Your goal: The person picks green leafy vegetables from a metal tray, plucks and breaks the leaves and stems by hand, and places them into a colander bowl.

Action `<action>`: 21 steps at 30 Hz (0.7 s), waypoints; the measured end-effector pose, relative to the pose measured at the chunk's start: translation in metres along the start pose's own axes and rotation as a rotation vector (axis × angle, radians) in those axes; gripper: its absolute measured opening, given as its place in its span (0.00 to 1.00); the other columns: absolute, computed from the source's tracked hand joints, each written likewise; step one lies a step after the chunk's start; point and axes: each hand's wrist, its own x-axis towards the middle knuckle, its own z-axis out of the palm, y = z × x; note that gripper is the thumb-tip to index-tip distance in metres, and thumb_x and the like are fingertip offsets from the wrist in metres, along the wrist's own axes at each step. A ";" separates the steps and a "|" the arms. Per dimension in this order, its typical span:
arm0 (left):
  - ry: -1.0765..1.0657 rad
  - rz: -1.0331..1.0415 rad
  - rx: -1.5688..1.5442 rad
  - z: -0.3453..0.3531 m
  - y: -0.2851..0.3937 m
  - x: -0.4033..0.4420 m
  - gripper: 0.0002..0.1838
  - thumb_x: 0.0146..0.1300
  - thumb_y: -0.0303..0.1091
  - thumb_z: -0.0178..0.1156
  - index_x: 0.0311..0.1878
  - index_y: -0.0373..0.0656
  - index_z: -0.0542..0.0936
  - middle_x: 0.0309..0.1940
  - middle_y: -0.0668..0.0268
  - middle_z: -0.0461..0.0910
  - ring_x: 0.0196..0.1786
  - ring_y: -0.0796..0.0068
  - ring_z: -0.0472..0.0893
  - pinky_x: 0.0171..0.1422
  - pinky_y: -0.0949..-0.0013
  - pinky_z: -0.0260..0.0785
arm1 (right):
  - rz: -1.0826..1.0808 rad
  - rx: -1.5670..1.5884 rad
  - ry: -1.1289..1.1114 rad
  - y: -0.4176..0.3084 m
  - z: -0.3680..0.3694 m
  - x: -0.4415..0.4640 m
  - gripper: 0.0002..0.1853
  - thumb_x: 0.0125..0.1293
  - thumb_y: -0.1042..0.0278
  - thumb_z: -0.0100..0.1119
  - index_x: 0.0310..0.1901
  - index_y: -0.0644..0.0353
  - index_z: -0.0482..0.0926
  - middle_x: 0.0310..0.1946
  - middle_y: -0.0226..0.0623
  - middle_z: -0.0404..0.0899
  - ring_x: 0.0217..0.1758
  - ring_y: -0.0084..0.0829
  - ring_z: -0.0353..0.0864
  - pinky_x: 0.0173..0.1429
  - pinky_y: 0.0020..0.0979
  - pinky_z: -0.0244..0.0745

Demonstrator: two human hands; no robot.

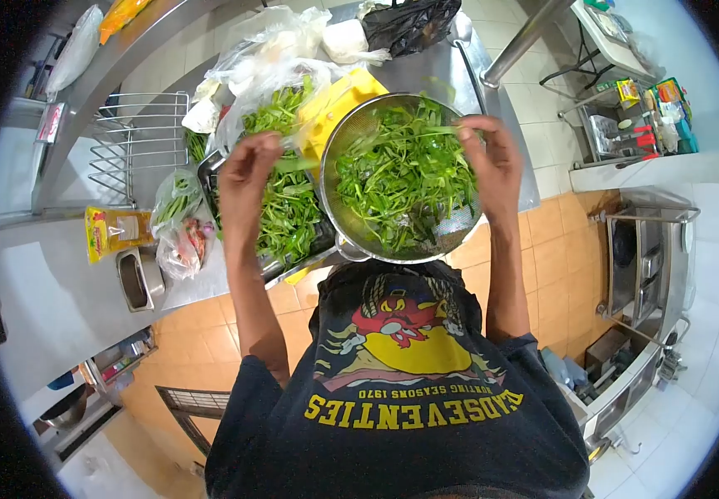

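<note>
A round metal colander [331,218] filled with cut leafy greens [401,179] stands in front of me. Over its right rim, my right hand [492,162] has its thumb and fingers closed on a long green leaf [436,131]. To the left of the colander, my left hand [251,166] is pinched shut, and another green leaf [294,164] sticks out from its fingertips. Beneath that hand lies a dark tray [323,237] heaped with more leafy greens [286,218]. A yellow board [344,93] sits behind, partly covered by the colander.
Clear plastic bags [272,41] and a black bag [413,32] lie at the back of the steel table [505,108]. On the left are a wire rack [139,137], a yellow pouch [116,233], a bagged vegetable bundle [178,200] and a small metal container [139,279].
</note>
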 end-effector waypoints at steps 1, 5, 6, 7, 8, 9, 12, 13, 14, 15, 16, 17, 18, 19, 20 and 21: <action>0.032 0.001 0.079 -0.015 -0.002 -0.002 0.11 0.71 0.37 0.61 0.48 0.40 0.83 0.44 0.70 0.83 0.46 0.80 0.77 0.57 0.75 0.67 | 0.018 0.058 0.024 -0.010 -0.001 0.002 0.06 0.68 0.73 0.63 0.45 0.61 0.81 0.42 0.29 0.81 0.47 0.21 0.75 0.54 0.24 0.68; 0.086 -0.078 0.206 -0.056 -0.017 -0.014 0.13 0.69 0.37 0.64 0.49 0.38 0.84 0.40 0.69 0.84 0.44 0.83 0.78 0.52 0.75 0.70 | 0.014 0.123 0.090 -0.023 -0.003 0.008 0.07 0.70 0.73 0.62 0.47 0.63 0.81 0.41 0.27 0.80 0.44 0.17 0.75 0.50 0.21 0.68; 0.067 -0.097 0.325 -0.059 -0.020 -0.017 0.13 0.69 0.37 0.64 0.50 0.38 0.83 0.41 0.68 0.85 0.45 0.81 0.79 0.53 0.74 0.70 | 0.007 0.131 0.097 -0.022 -0.002 0.010 0.07 0.69 0.73 0.62 0.47 0.63 0.81 0.40 0.28 0.80 0.44 0.17 0.75 0.50 0.21 0.68; 0.047 -0.117 0.444 -0.062 -0.024 -0.019 0.14 0.69 0.37 0.64 0.50 0.38 0.83 0.41 0.66 0.85 0.45 0.79 0.80 0.54 0.73 0.70 | 0.023 0.109 0.079 -0.021 -0.003 0.011 0.07 0.69 0.73 0.62 0.47 0.63 0.81 0.41 0.28 0.80 0.44 0.17 0.75 0.50 0.21 0.68; 0.025 -0.136 0.563 -0.064 -0.030 -0.021 0.14 0.69 0.37 0.64 0.51 0.38 0.83 0.42 0.64 0.86 0.46 0.77 0.81 0.54 0.72 0.71 | 0.038 0.086 0.064 -0.018 -0.003 0.012 0.07 0.70 0.72 0.62 0.47 0.62 0.82 0.41 0.28 0.80 0.45 0.17 0.75 0.51 0.22 0.69; 0.010 -0.028 0.614 -0.067 -0.049 -0.023 0.15 0.68 0.37 0.64 0.52 0.39 0.83 0.46 0.59 0.85 0.50 0.71 0.82 0.58 0.68 0.70 | 0.054 0.063 0.050 -0.016 -0.003 0.011 0.08 0.70 0.72 0.62 0.47 0.62 0.82 0.41 0.28 0.81 0.45 0.18 0.76 0.51 0.22 0.69; 0.077 0.237 0.763 -0.056 -0.065 -0.021 0.16 0.66 0.36 0.66 0.54 0.40 0.83 0.50 0.56 0.84 0.54 0.66 0.82 0.60 0.66 0.70 | 0.054 -0.053 -0.095 -0.008 0.006 0.008 0.09 0.69 0.74 0.61 0.48 0.61 0.83 0.43 0.31 0.82 0.47 0.22 0.77 0.54 0.24 0.70; 0.110 0.196 0.646 -0.043 -0.056 -0.023 0.15 0.66 0.34 0.66 0.53 0.40 0.83 0.49 0.59 0.84 0.53 0.71 0.81 0.58 0.67 0.71 | 0.008 -0.157 -0.154 -0.009 0.010 0.007 0.11 0.68 0.76 0.60 0.50 0.59 0.83 0.44 0.35 0.82 0.49 0.28 0.79 0.56 0.26 0.71; 0.100 0.179 0.534 -0.031 -0.054 -0.022 0.14 0.67 0.33 0.65 0.53 0.41 0.83 0.48 0.60 0.85 0.52 0.72 0.81 0.58 0.68 0.71 | -0.006 -0.178 -0.193 -0.009 0.014 0.005 0.12 0.67 0.77 0.60 0.51 0.59 0.83 0.44 0.37 0.82 0.49 0.30 0.79 0.56 0.27 0.71; 0.091 0.160 0.422 -0.019 -0.053 -0.018 0.14 0.67 0.33 0.65 0.53 0.41 0.83 0.48 0.61 0.85 0.51 0.74 0.81 0.58 0.68 0.71 | -0.019 -0.199 -0.234 -0.006 0.018 0.002 0.12 0.67 0.78 0.60 0.51 0.59 0.83 0.44 0.38 0.82 0.49 0.32 0.80 0.56 0.27 0.72; 0.083 0.140 0.312 -0.007 -0.052 -0.015 0.13 0.67 0.32 0.65 0.53 0.41 0.83 0.47 0.62 0.85 0.50 0.75 0.81 0.58 0.69 0.71 | -0.033 -0.219 -0.276 -0.003 0.022 -0.001 0.13 0.66 0.79 0.59 0.51 0.58 0.83 0.44 0.40 0.81 0.49 0.34 0.80 0.56 0.28 0.72; 0.054 0.215 0.251 0.007 -0.050 -0.011 0.13 0.67 0.31 0.65 0.53 0.41 0.83 0.46 0.65 0.85 0.47 0.77 0.81 0.57 0.71 0.71 | -0.047 -0.213 -0.314 0.001 0.025 -0.002 0.14 0.66 0.81 0.58 0.52 0.58 0.83 0.44 0.41 0.82 0.49 0.37 0.81 0.56 0.30 0.73; 0.006 0.199 0.221 0.020 -0.044 -0.011 0.13 0.68 0.32 0.64 0.53 0.41 0.83 0.47 0.65 0.85 0.49 0.78 0.81 0.57 0.70 0.71 | -0.046 -0.209 -0.323 0.002 0.028 -0.003 0.15 0.65 0.82 0.58 0.52 0.58 0.83 0.44 0.41 0.82 0.49 0.37 0.81 0.55 0.31 0.73; -0.044 0.184 0.191 0.034 -0.033 -0.011 0.13 0.68 0.33 0.64 0.54 0.42 0.83 0.48 0.66 0.85 0.50 0.78 0.81 0.58 0.70 0.71 | -0.046 -0.206 -0.329 0.002 0.030 -0.005 0.15 0.65 0.82 0.58 0.52 0.58 0.83 0.44 0.41 0.82 0.48 0.37 0.81 0.55 0.31 0.74; -0.096 0.169 0.160 0.047 -0.025 -0.010 0.13 0.69 0.33 0.64 0.54 0.42 0.83 0.49 0.66 0.85 0.51 0.78 0.81 0.58 0.70 0.71 | -0.046 -0.202 -0.335 0.003 0.033 -0.007 0.15 0.65 0.83 0.58 0.52 0.58 0.83 0.44 0.40 0.82 0.48 0.37 0.82 0.54 0.31 0.74; -0.126 0.195 0.166 0.060 -0.020 -0.009 0.13 0.68 0.33 0.64 0.53 0.42 0.83 0.48 0.65 0.85 0.50 0.78 0.81 0.58 0.70 0.71 | -0.044 -0.207 -0.323 0.004 0.035 -0.008 0.15 0.65 0.83 0.58 0.52 0.59 0.82 0.44 0.40 0.83 0.48 0.35 0.82 0.55 0.31 0.74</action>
